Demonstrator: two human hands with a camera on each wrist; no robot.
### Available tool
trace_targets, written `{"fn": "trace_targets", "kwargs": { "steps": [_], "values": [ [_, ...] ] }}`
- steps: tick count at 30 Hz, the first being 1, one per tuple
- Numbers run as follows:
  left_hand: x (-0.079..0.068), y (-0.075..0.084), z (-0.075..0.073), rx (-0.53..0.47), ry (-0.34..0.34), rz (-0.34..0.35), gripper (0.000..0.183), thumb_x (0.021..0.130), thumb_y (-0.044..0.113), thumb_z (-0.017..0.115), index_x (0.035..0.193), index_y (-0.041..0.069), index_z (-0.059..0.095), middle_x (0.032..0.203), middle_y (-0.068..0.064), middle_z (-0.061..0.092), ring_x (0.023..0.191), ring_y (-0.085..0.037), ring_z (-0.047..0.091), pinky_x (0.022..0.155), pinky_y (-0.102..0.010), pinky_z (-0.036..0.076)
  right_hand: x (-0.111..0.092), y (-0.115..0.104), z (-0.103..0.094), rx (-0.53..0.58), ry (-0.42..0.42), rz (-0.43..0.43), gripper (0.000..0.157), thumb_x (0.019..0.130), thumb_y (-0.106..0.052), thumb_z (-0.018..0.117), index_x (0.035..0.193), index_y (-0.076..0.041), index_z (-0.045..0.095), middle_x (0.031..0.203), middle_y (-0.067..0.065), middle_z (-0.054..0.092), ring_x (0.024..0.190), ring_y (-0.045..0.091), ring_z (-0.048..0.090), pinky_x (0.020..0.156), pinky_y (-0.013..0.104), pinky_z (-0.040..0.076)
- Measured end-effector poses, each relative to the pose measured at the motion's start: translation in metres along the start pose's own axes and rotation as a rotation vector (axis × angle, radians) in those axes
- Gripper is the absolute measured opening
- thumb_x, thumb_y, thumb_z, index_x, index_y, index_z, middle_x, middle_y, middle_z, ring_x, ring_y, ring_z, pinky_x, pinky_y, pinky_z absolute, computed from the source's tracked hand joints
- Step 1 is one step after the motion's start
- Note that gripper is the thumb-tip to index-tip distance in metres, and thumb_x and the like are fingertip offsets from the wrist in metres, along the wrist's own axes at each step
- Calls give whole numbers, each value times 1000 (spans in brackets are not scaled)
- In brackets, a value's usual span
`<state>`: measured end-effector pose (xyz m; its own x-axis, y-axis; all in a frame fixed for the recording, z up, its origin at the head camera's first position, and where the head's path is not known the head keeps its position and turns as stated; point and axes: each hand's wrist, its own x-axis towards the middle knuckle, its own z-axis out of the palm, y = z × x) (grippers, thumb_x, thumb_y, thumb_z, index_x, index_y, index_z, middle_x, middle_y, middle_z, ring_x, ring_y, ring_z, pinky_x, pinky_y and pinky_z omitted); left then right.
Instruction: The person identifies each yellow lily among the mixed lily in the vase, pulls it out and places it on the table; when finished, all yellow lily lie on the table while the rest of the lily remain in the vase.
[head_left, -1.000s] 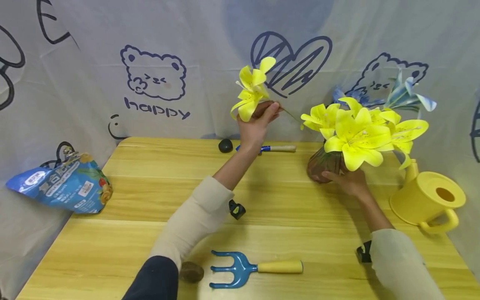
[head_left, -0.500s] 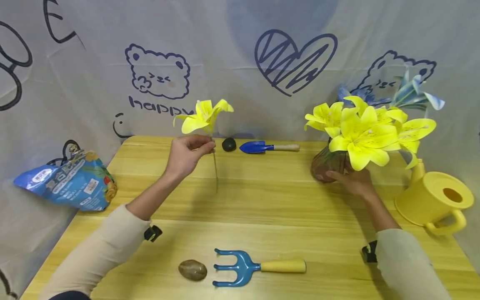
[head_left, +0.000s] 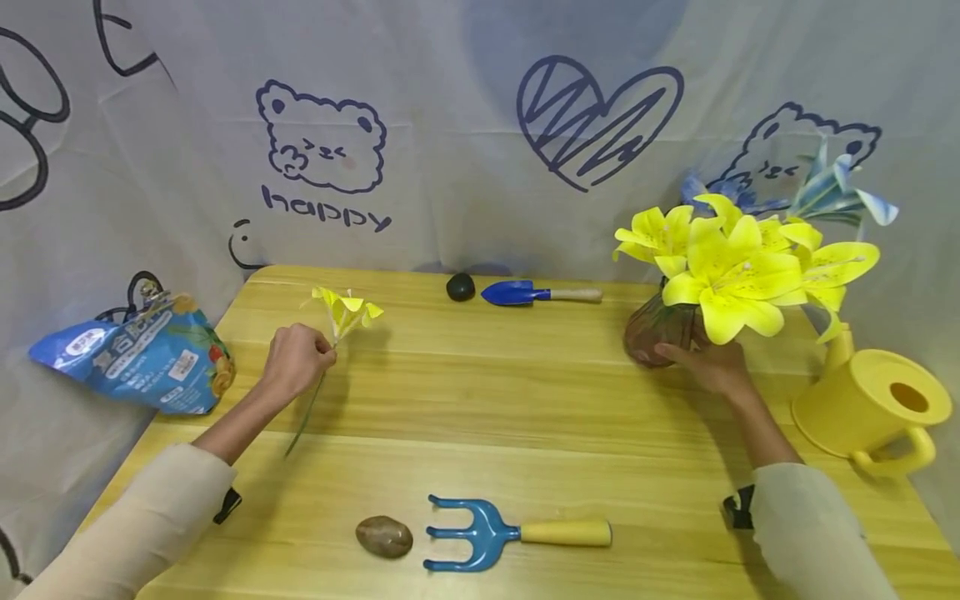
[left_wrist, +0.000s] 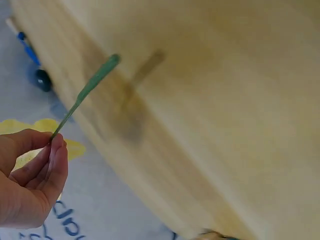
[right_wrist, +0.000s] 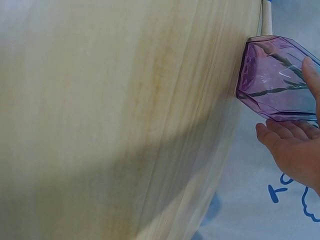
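Observation:
My left hand (head_left: 295, 365) pinches the thin stem of a single yellow lily (head_left: 347, 314) over the left part of the table. In the left wrist view the green stem (left_wrist: 95, 80) sticks out past thumb and fingertips, its end casting a shadow on the wood. At the right my other hand (head_left: 711, 367) grips a purple-tinted faceted vase (head_left: 647, 332), thumb on one side and fingers on the other. Green stems show through the vase wall (right_wrist: 257, 75) in the right wrist view. Yellow lilies (head_left: 738, 275) and a pale blue lily (head_left: 821, 196) fill it.
A yellow watering can (head_left: 855, 408) stands right of the vase. At the back lie a black stone (head_left: 461, 287) and a blue trowel (head_left: 513, 292). A blue hand fork (head_left: 480, 535) and a brown stone (head_left: 384, 537) lie in front. A blue bag (head_left: 161, 358) sits at the left edge.
My left hand has carried the yellow lily away from beside the vase, leftward and down over the table. The right hand has stayed at the vase.

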<state>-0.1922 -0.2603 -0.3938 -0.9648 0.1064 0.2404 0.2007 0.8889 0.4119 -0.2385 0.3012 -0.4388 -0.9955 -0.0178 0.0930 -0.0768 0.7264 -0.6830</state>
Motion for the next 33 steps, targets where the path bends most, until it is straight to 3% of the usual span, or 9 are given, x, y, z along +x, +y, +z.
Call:
{"fn": "trace_targets", "kwargs": {
  "steps": [4,6,10,12,17,21,27,31,33],
  "values": [
    [-6,-16,8,31,-16,-49,41,68,-8,44,37,16,30,37,9,17,38,-6,10,35,-20,13,-1,0,2,23,37,-21,86,72,-46,68,139,-15,25,138,19,29,121,44,26,91,58,25],
    [-7,-22,11,42,-22,-62,40,65,-8,40,38,17,25,39,9,14,39,-6,9,35,-19,12,-8,-18,-3,30,26,4,89,73,-46,67,139,-7,22,136,23,29,120,46,26,92,58,24],
    [-9,-32,15,62,-13,-91,39,63,-8,39,38,18,25,39,9,14,40,-7,10,35,-20,14,-9,-13,-2,36,18,12,90,73,-48,65,141,-12,19,138,22,25,122,46,22,93,59,20],
    [-9,-36,15,71,-6,-117,37,64,-6,42,37,16,30,38,8,17,39,-7,13,35,-21,17,-8,-12,-3,47,13,16,90,73,-49,65,141,-14,18,139,21,24,123,46,20,94,59,18],
    [-9,-43,11,38,-39,-147,27,75,4,58,48,4,60,42,3,48,38,-10,35,42,-26,35,-11,-14,-6,7,-14,23,92,75,-49,63,141,-7,14,135,27,25,121,50,17,93,61,17],
    [-9,-41,4,-17,-31,-157,23,76,13,66,56,2,66,50,-3,58,41,-15,46,49,-32,40,-13,-15,-8,8,-30,53,95,75,-48,63,141,-5,9,134,29,25,121,51,19,94,60,18],
    [-4,-16,-10,-86,68,-95,17,76,14,69,69,-1,68,63,-11,64,54,-22,58,60,-42,45,-13,-16,-7,25,-18,37,95,75,-45,65,141,-8,8,135,26,26,122,49,20,95,58,18],
    [8,27,-12,-196,37,-15,16,78,15,68,80,-1,67,74,-13,65,64,-23,62,57,-37,49,-11,-15,-5,7,-14,15,92,76,-46,64,141,-7,12,136,26,25,121,50,19,93,59,21],
    [16,55,-7,-283,-12,26,17,78,16,68,86,1,67,79,-11,66,69,-21,62,58,-33,50,-10,-16,-5,11,-24,25,93,75,-47,63,141,-6,11,136,27,25,121,50,19,93,59,21]
  ]
}}
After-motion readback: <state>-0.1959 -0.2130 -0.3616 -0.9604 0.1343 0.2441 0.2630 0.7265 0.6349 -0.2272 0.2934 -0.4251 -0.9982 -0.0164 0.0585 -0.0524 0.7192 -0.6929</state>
